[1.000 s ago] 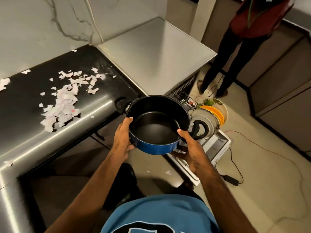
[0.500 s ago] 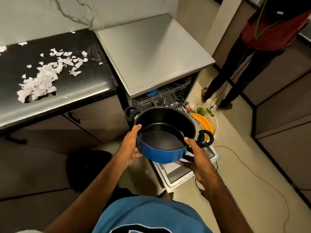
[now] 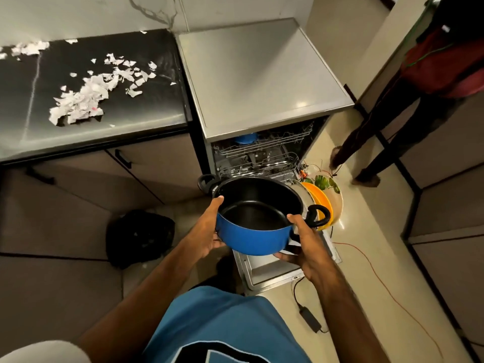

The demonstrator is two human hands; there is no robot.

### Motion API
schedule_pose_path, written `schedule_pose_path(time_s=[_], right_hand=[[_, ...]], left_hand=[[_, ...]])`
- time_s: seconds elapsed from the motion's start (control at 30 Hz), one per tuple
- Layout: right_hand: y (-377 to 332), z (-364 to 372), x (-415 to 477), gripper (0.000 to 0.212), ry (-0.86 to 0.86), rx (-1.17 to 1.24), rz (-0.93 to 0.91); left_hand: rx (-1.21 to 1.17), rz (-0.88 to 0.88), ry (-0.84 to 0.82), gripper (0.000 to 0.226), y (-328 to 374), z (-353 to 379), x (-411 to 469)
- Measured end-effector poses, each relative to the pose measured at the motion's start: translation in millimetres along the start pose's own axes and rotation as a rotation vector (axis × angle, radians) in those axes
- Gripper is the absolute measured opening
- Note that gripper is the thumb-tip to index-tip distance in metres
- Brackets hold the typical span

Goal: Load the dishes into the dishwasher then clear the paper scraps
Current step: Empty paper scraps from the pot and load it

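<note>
Head view. Left fingers (image 3: 219, 201): thumb hooked over the near rim, the rest curled under the base. Right fingers (image 3: 292, 218): same hold on the opposite side, thumb on the rim, palm cupped beneath. Left hand (image 3: 207, 231) and right hand (image 3: 307, 248) together grip the blue pot (image 3: 252, 238) by its wall, not by its black loop handles. Pot upright, empty, dark inside.

Change over the last second: the pot has travelled from beside the black surface (image 3: 146, 111) to a spot in the air above the lowered dishwasher door (image 3: 271, 272). The view has swung too, and the racks (image 3: 262, 153) of the dishwasher (image 3: 262, 74) now show, with a small blue item (image 3: 246, 138) in the upper one. The grip is unchanged.

Orange plate (image 3: 320, 201) and flowered plate (image 3: 331, 184) stand on edge just right of the pot, seemingly in the pulled-out lower rack.

Judgement: the carry is nearly over, and lowering the pot into the lower rack comes next, probably tipped over. Paper scraps (image 3: 83, 98) lie untouched on the surface, so the second half is not begun.
</note>
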State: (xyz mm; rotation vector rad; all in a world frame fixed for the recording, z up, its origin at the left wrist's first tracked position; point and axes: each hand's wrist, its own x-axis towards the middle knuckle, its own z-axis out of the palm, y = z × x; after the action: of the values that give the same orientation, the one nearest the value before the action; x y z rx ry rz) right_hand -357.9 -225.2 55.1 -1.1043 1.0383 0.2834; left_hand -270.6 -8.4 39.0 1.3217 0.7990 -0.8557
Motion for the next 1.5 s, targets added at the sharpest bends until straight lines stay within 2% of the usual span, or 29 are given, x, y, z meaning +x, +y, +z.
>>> schedule_pose_path(time_s=[0.13, 0.33, 0.47, 0.57, 0.73, 0.87, 0.9, 1.0, 1.07, 1.17, 1.23, 1.3, 1.4, 1.5], right_hand=[[-10, -7, 7, 0.031, 0.014, -0.003, 0.002], [-31, -14, 16, 0.042, 0.048, -0.016, 0.010], [-42, -10, 22, 0.050, 0.023, -0.013, 0.010], [-49, -9, 25, 0.046, 0.002, -0.011, 0.007], [-63, -34, 45, 0.049, -0.010, -0.008, 0.018], [-74, -60, 67, 0.046, -0.059, -0.064, 0.064], [-75, -64, 72, 0.045, -0.072, -0.065, 0.073], [-79, -78, 87, 0.038, -0.121, -0.079, 0.115], [-79, -84, 97, 0.033, -0.133, -0.099, 0.152], [-80, -89, 112, 0.040, -0.147, -0.138, 0.221], [-78, -90, 123, 0.041, -0.151, -0.139, 0.255], [-76, -89, 134, 0.038, -0.167, -0.135, 0.276], [-71, -87, 153, 0.032, -0.174, -0.138, 0.295], [-63, -82, 177, 0.036, -0.165, -0.184, 0.305]], left_hand=[[-0.015, -0.024, 0.003, 0.083, 5, 16, 11], [-0.019, -0.067, -0.004, 0.063, 15, 37, 21], [-0.026, -0.067, 0.005, 0.063, 24, 46, 26], [-0.029, -0.066, 0.007, 0.060, 29, 54, 25], [-0.048, -0.050, -0.009, 0.057, 26, 81, 22], [-0.113, 0.006, 0.049, 0.054, 8, 110, 24], [-0.128, 0.022, 0.059, 0.057, 2, 115, 25], [-0.124, 0.104, 0.111, 0.096, -24, 130, 32], [-0.101, 0.197, 0.150, 0.108, -38, 141, 30], [0.145, 0.408, 0.219, 0.120, -64, 157, 23], [0.445, 0.490, 0.239, 0.133, -83, 163, 21], [0.767, 0.553, 0.343, 0.141, -100, 165, 27], [1.162, 0.692, 0.564, 0.142, -114, 158, 47], [1.312, 0.836, 0.559, 0.135, -117, 146, 81]])
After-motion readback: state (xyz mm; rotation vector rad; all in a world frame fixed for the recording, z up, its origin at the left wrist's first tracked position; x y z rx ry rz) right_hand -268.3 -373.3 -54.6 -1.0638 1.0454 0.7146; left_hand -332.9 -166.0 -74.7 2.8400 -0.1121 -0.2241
